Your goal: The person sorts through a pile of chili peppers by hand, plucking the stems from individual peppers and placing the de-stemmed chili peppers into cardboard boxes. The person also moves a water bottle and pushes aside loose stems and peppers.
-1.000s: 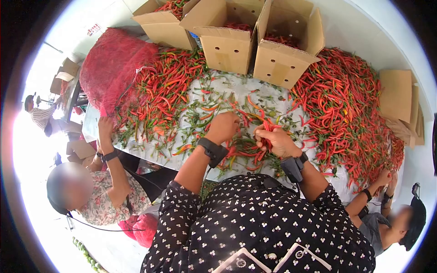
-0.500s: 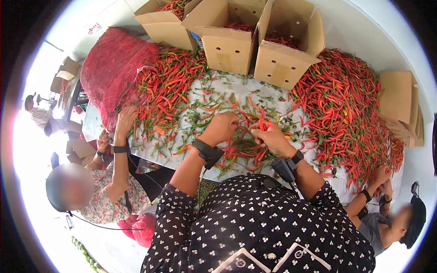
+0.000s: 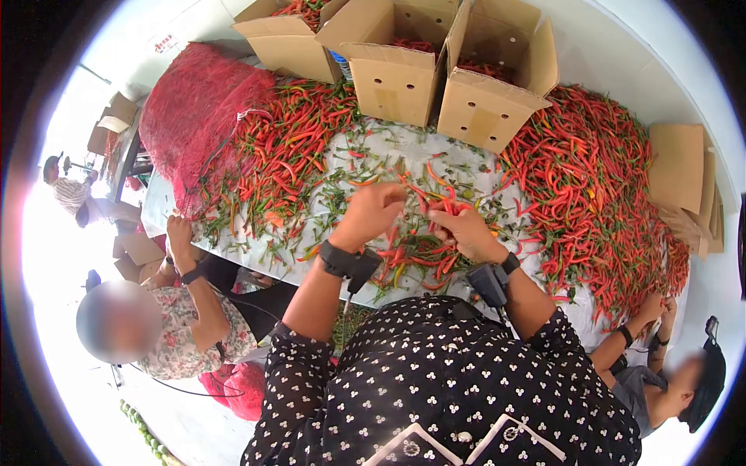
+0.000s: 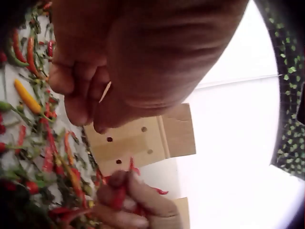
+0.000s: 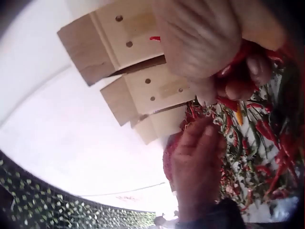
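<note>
Several red chili peppers [image 3: 452, 206] are gripped in my right hand [image 3: 471, 233], thumb laid over them. In the left wrist view, red tips [image 4: 131, 164] poke out past the right hand's fingers. My left hand [image 3: 368, 214] hovers to the left, a short gap away. Its fingers are curled, with the thumb tip close to the fingertips [image 4: 78, 112], and no pepper shows between them. Below both hands, loose red chilies [image 3: 423, 256] and green stems [image 3: 334, 202] lie scattered over the white table covering [image 3: 272, 268].
Large chili heaps lie at right [image 3: 583, 171] and left [image 3: 291, 140]. Open cardboard boxes [image 3: 486, 116] holding chilies line the back, beside a red mesh sack [image 3: 194, 116]. Another person [image 3: 190, 326] works at left, and one [image 3: 649, 380] at right.
My left hand has drawn slightly up and away from the right hand, which still holds chilies. At left, the other person's hand reached up to the heap and came back down.
</note>
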Available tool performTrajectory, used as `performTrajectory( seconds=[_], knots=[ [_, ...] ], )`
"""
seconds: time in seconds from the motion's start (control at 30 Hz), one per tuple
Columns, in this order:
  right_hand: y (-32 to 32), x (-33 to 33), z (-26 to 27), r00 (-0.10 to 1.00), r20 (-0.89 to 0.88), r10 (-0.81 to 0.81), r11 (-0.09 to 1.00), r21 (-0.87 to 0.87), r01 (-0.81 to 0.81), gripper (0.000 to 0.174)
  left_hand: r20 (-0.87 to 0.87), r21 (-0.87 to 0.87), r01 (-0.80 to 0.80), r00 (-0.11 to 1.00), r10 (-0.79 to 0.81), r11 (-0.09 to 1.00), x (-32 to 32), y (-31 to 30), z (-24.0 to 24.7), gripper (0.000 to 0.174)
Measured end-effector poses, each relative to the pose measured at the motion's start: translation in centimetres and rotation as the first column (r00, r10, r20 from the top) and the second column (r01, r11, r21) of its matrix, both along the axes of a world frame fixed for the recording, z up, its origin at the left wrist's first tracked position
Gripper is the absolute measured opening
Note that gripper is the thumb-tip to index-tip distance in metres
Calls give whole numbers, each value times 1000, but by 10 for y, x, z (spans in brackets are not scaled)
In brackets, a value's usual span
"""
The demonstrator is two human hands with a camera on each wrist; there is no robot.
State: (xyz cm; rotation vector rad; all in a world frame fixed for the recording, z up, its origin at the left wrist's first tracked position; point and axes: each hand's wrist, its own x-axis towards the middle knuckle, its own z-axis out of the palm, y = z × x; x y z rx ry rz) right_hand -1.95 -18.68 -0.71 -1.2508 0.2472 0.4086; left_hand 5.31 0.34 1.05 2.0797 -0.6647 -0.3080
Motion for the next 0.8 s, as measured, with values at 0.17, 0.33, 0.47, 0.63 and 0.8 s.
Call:
performTrajectory(
  seconds=[0.17,0.33,0.47,0.63,0.8],
  knots=[
    [-7,-4,-4,984,-105,-145,985,79,153,13,129,493,-16,990,-56,870,-13,16,-32,24],
    [0,-4,-5,984,-114,-135,985,96,146,13,185,478,-127,982,41,869,-27,4,-43,24],
    [3,-4,-9,983,-150,-108,984,126,128,14,183,489,-105,983,16,866,-28,-1,-43,18],
    [4,-6,-11,981,-173,-84,961,245,126,13,171,497,-153,982,76,854,-30,-11,-47,19],
    [4,-9,-9,974,-197,-115,962,224,159,14,194,471,-150,979,64,869,-28,-8,-52,18]
  ],
)
